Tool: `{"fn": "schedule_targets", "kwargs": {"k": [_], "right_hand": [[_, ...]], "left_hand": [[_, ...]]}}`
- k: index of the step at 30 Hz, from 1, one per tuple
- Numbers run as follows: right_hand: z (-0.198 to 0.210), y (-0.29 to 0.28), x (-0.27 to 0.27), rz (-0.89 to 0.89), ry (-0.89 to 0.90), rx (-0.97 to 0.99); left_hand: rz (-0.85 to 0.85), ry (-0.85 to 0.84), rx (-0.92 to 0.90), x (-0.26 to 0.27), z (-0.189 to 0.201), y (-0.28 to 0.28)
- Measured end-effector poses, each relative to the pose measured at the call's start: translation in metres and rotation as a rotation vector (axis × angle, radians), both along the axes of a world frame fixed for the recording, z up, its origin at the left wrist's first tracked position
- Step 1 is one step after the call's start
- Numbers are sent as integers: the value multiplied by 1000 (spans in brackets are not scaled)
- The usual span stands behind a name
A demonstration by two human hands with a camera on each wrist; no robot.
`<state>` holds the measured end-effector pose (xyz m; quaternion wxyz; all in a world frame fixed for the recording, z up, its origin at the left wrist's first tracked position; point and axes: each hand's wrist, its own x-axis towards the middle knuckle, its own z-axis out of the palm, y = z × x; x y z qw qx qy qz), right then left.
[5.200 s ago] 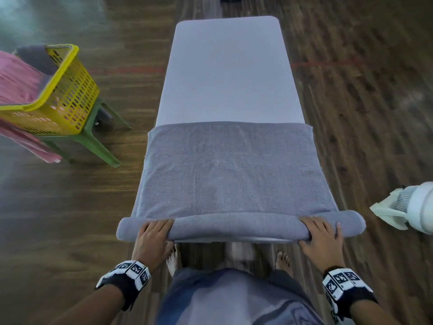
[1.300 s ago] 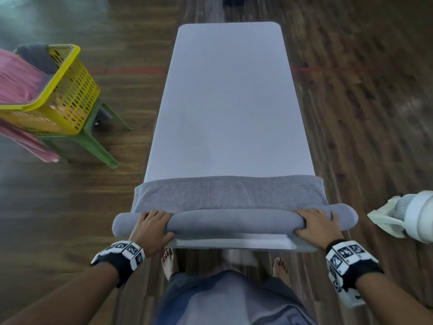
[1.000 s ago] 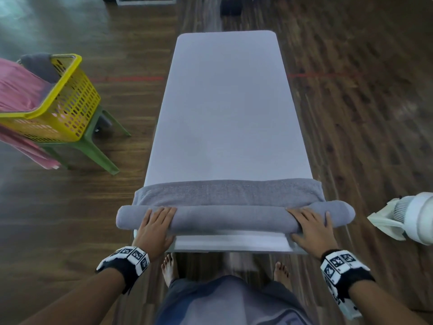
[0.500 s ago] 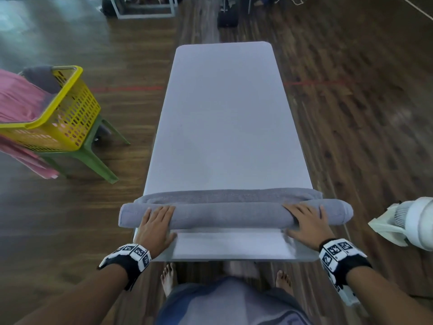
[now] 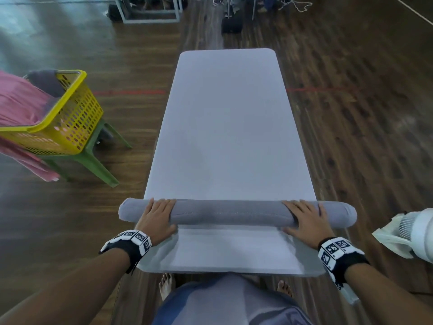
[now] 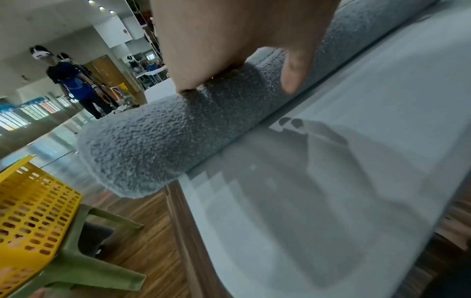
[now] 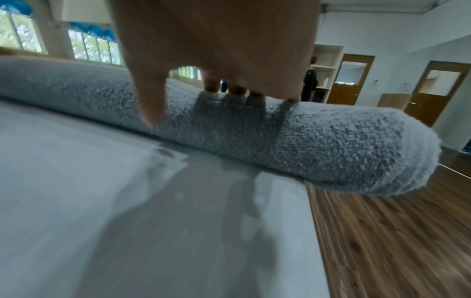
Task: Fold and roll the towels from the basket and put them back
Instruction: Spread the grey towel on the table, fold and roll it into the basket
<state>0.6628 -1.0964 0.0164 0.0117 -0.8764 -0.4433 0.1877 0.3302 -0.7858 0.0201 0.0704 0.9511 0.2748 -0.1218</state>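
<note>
Pale, smooth bench (image 5: 226,127) carries the grey towel (image 5: 234,213), a nubby terry log lying crosswise near its near end with both tips overhanging. Rolling looks finished, so next it probably needs gripping and carrying to the yellow perforated basket (image 5: 70,123). Left hand (image 5: 155,219) and right hand (image 5: 304,219) press flat on it, fingers straight.

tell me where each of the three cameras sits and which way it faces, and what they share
Head: worn on the head, looking down at the long white table; shows both forearms, left hand, right hand, bare feet.
Left wrist: on the left wrist, looking along the fingers toward the yellow plastic basket.
Right wrist: on the right wrist, looking along its fingers toward brown doors.
Shared: all three show the rolled grey terry towel.
</note>
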Motion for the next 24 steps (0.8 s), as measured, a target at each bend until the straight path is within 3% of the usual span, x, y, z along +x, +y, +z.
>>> {"fn": "schedule_targets", "kwargs": {"k": [6, 9, 12, 16, 20, 24], "right_hand": [[4, 17, 8, -12, -48, -41], [9, 36, 20, -40, -67, -84], [9, 50, 17, -55, -95, 6], [-2, 73, -16, 40, 24, 49], [-10, 109, -42, 90, 11, 5], [-11, 131, -47, 163, -30, -39]], "left_hand": [[-37, 0, 44, 12, -2, 9], [57, 46, -2, 30, 2, 26], [122, 4, -39, 45, 4, 26], [1, -41, -33, 66, -8, -10], [-138, -78, 23, 99, -22, -34], [-206, 41, -18, 128, -17, -37]]}}
